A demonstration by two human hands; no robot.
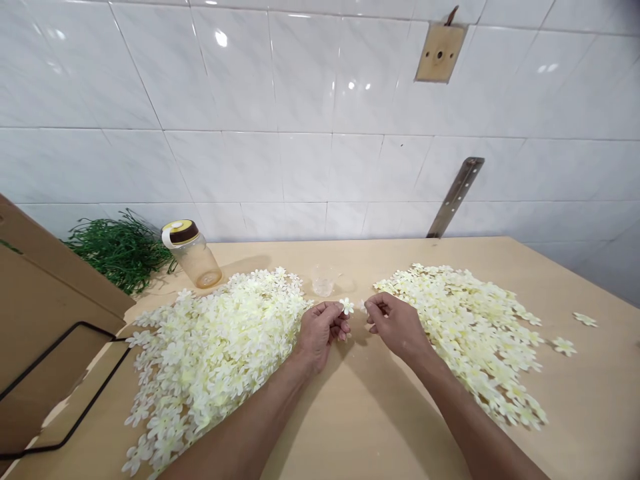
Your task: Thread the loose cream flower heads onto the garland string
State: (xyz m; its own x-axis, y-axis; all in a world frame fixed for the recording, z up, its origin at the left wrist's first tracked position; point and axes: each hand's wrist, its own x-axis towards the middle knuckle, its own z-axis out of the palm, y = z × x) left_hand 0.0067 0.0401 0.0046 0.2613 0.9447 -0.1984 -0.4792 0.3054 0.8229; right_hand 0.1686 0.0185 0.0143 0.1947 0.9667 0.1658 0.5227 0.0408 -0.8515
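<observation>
My left hand [323, 331] is curled closed and pinches a small white artificial flower [346, 306] at its fingertips, just above the wooden table [360, 413]. My right hand [395, 323] is close beside it, fingers pinched together on something small I cannot make out. A big heap of cream flowers [210, 353] lies left of my left hand. A second, flatter heap of flowers [475, 333] spreads to the right of my right hand.
A small clear cup [323, 283] stands just beyond my hands. A tilted plastic jar [193, 253] with a yellow-brown lid and a bunch of green stems [117, 250] lie at the back left. A cardboard box [45, 320] sits left. Loose flowers [565, 345] lie far right.
</observation>
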